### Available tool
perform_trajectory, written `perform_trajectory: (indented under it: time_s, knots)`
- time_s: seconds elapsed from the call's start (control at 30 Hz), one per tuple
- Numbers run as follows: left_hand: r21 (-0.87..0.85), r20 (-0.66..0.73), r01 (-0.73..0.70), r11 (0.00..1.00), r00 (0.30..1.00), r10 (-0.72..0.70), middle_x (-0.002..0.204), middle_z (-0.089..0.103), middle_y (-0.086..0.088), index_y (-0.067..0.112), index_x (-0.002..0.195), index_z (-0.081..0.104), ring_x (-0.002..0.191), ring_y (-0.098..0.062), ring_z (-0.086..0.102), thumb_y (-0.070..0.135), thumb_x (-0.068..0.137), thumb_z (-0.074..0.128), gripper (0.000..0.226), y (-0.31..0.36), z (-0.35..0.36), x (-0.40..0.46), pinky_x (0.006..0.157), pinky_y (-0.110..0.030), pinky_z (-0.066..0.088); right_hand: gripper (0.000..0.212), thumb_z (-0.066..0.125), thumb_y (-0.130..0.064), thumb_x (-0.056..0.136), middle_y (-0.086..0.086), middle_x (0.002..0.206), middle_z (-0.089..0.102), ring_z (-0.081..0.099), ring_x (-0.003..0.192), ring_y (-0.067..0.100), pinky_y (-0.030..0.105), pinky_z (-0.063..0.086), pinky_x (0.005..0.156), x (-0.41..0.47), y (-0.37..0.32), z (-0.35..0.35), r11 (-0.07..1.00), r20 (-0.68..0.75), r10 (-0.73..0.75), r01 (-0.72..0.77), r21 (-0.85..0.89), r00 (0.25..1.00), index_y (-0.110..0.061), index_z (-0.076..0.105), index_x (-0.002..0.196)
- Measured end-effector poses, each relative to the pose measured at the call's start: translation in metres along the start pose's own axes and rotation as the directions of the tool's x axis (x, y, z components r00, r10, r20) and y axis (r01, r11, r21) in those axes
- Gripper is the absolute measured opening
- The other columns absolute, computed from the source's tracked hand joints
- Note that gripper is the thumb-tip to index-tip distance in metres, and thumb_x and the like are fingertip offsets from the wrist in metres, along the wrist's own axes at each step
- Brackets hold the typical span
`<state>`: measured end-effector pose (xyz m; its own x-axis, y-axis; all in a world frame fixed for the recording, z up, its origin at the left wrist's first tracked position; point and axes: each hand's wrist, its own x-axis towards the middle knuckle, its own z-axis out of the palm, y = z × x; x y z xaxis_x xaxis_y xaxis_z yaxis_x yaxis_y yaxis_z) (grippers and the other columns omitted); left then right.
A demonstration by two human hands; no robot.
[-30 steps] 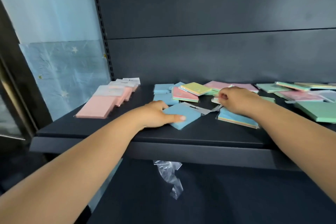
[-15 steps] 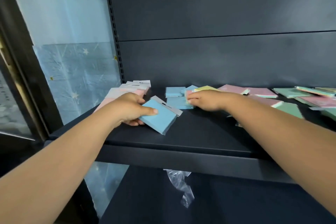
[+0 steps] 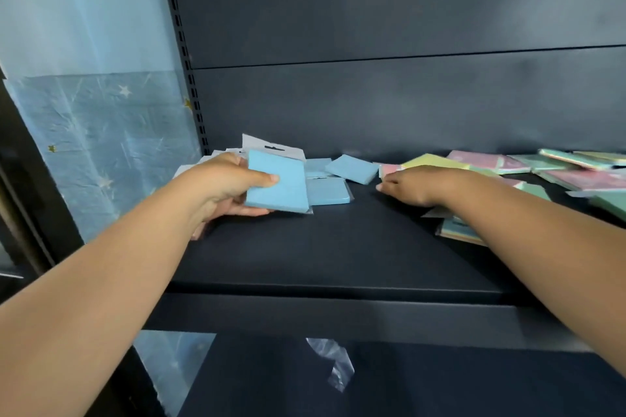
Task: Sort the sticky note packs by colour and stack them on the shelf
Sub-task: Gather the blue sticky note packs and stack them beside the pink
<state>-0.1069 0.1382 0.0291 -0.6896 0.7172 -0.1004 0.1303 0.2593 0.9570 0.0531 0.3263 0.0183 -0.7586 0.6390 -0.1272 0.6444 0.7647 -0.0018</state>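
On shelf (image 3: 338, 257): three blue packs (image 3: 352, 168) lying flat — a fourth blue pack (image 3: 284, 188) gripped in left hand (image 3: 220, 186); right hand (image 3: 411, 187) open, fingers flat beside them.

The dark shelf (image 3: 321, 257) in front of me carries blue sticky note packs (image 3: 328, 191) near its back middle. To the right lie mixed pink, green and yellow packs (image 3: 576, 176). One multicoloured pack (image 3: 459, 231) lies under my right forearm.
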Motion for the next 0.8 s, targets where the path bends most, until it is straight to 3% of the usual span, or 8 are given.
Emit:
perform_trajectory:
  time_s: [0.17,0.27,0.37,0.4,0.5,0.63,0.73,0.8]
  knots:
    - [-0.087,-0.036,-0.037,0.996,0.999,0.034,0.085,0.064,-0.005,0.011,0.091,0.054,0.072,-0.017,0.063,0.001,0.088,0.058,0.011,0.011,0.005,0.022,0.044,-0.025,0.055,0.053,0.02,-0.043,0.101,0.009,0.146,0.038,0.038,0.13,0.026,0.029,0.03,0.099,0.0,0.013,-0.002,0.991,-0.048,0.135,-0.133,0.032,0.99,-0.011,0.038,0.14]
    - [-0.119,-0.055,-0.029,0.992,0.998,0.023,0.088,0.063,-0.005,0.008,0.109,0.049,0.073,-0.018,0.063,0.0,0.088,0.058,0.024,0.015,0.007,0.035,0.047,-0.031,0.055,0.054,0.021,-0.043,0.101,0.011,0.144,0.04,0.04,0.129,0.027,0.029,0.03,0.099,0.001,0.021,-0.004,0.978,-0.024,0.204,-0.202,0.051,0.979,-0.009,0.04,0.138]
    - [-0.171,-0.073,-0.028,0.985,0.997,0.016,0.085,0.062,-0.004,0.009,0.1,0.051,0.072,-0.017,0.061,0.001,0.088,0.057,0.016,0.02,0.01,0.048,0.055,-0.033,0.054,0.049,0.029,-0.044,0.099,0.011,0.101,0.06,0.052,0.102,0.028,0.03,0.036,0.089,0.009,0.023,-0.011,0.967,-0.011,0.247,-0.246,0.067,0.969,-0.008,0.055,0.12]
    - [-0.2,-0.093,-0.036,0.979,0.996,0.018,0.084,0.061,-0.003,0.011,0.091,0.05,0.073,-0.017,0.06,0.002,0.089,0.057,0.012,0.022,0.01,0.051,0.061,-0.034,0.053,0.048,0.033,-0.044,0.098,0.01,0.096,0.06,0.053,0.099,0.028,0.03,0.037,0.088,0.013,0.021,-0.014,0.968,-0.034,0.247,-0.245,0.046,0.969,-0.007,0.057,0.117]
    - [-0.314,-0.191,-0.108,0.943,0.98,0.049,0.087,0.059,-0.004,0.015,0.079,0.047,0.078,-0.018,0.06,0.004,0.09,0.055,0.018,0.024,0.004,0.064,0.072,-0.034,0.049,0.046,0.039,-0.045,0.095,0.011,0.113,0.058,0.054,0.104,0.029,0.031,0.042,0.085,0.032,0.004,-0.025,0.98,-0.189,0.2,-0.2,0.019,0.961,-0.008,0.057,0.117]
    - [-0.324,-0.257,-0.178,0.929,0.962,0.095,0.104,0.059,-0.008,0.017,0.081,0.049,0.094,-0.023,0.06,0.006,0.091,0.054,0.016,0.017,-0.007,0.072,0.069,-0.032,0.05,0.04,0.043,-0.047,0.093,0.006,0.085,0.052,0.05,0.084,0.027,0.027,0.037,0.063,0.072,-0.042,-0.028,0.981,-0.197,0.073,-0.035,0.19,0.978,-0.01,0.058,0.094]
    - [-0.294,-0.304,-0.212,0.932,0.945,0.119,0.106,0.059,-0.008,0.016,0.084,0.049,0.091,-0.021,0.06,0.007,0.091,0.055,0.013,0.015,-0.014,0.074,0.061,-0.029,0.052,0.054,0.041,-0.054,0.092,0.012,0.118,0.057,0.052,0.108,0.03,0.034,0.043,0.087,0.098,-0.066,-0.03,0.97,-0.123,0.072,-0.041,0.238,0.99,-0.009,0.057,0.115]
    - [-0.268,-0.332,-0.239,0.933,0.932,0.143,0.107,0.06,-0.008,0.015,0.084,0.049,0.085,-0.018,0.062,0.008,0.091,0.056,0.012,0.015,-0.017,0.077,0.053,-0.025,0.057,0.075,0.038,-0.065,0.087,0.011,0.144,0.041,0.038,0.132,0.031,0.038,0.032,0.107,0.116,-0.075,-0.029,0.97,-0.04,0.079,-0.068,0.232,0.996,-0.008,0.043,0.136]
